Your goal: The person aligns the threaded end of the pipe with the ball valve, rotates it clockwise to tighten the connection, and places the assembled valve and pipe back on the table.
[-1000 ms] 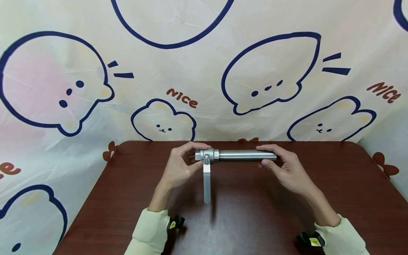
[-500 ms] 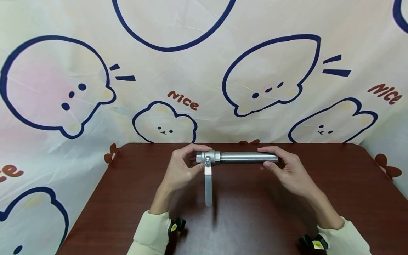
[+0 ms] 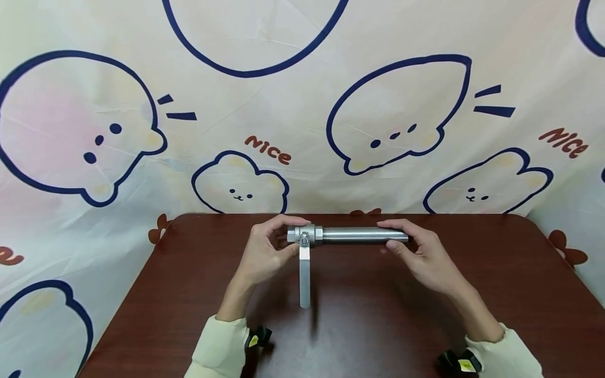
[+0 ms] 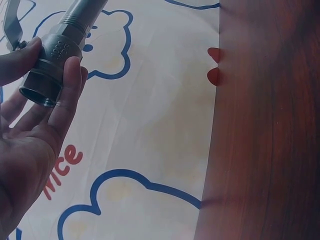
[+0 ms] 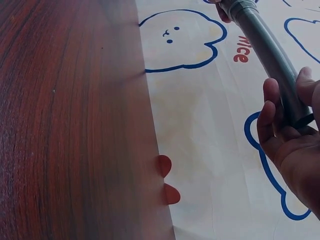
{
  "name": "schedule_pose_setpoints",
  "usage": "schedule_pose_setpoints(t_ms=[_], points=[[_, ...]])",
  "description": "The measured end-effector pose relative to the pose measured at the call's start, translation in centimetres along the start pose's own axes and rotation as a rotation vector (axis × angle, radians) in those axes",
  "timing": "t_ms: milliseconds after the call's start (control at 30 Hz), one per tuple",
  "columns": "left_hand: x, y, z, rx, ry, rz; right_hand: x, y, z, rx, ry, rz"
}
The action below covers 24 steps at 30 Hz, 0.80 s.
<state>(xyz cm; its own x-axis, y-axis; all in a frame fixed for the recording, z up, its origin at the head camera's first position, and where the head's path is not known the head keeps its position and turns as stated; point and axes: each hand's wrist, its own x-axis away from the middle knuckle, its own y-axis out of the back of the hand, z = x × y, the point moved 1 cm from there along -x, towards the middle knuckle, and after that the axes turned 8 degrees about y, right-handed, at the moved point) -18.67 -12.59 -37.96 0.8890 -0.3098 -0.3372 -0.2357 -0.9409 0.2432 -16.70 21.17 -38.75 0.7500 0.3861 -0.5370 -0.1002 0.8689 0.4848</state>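
Silver-grey metal runs level between the two hands: a stubby ball valve with hexagonal ends (image 3: pixel 310 231) joined end to end with a smooth, straight steel pipe (image 3: pixel 356 235), both held up over the dark reddish-brown wooden table (image 3: pixel 368 325) near its far edge. The left hand (image 3: pixel 262 252) grips the valve, thumb on the near side and fingers curled round the far side; the right hand (image 3: pixel 427 257) pinches the pipe's free end between thumb and fingers.

The step in hand looks to be steadying or working the joint between these two parts. Some thread shows there in the left wrist view, though that picture is too dim to tell how tightly they are screwed. Any turn would seem to call for one grip staying firm while the other rolls.

A flat pale-grey metal lever (image 3: pixel 304 278) juts from the valve toward the person, square to the pipe, and could get in the way of a rotation. A small black wrist device with a yellow label (image 3: pixel 259 336) sits by the left sleeve. Behind hangs a cream cloth with blue-outlined cartoon bears (image 3: pixel 302 105).
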Motion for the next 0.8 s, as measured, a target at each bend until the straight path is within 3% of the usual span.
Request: schedule_pose_setpoints(t_ms=[367, 800], points=[[-0.33, -0.07, -0.15, -0.013, 0.010, -0.007, -0.19, 0.02, 0.01, 0.000, 0.004, -0.017], [0.09, -0.07, -0.16, -0.005, 0.028, 0.001, 0.03, -0.37, 0.01, 0.090, -0.033, 0.000]])
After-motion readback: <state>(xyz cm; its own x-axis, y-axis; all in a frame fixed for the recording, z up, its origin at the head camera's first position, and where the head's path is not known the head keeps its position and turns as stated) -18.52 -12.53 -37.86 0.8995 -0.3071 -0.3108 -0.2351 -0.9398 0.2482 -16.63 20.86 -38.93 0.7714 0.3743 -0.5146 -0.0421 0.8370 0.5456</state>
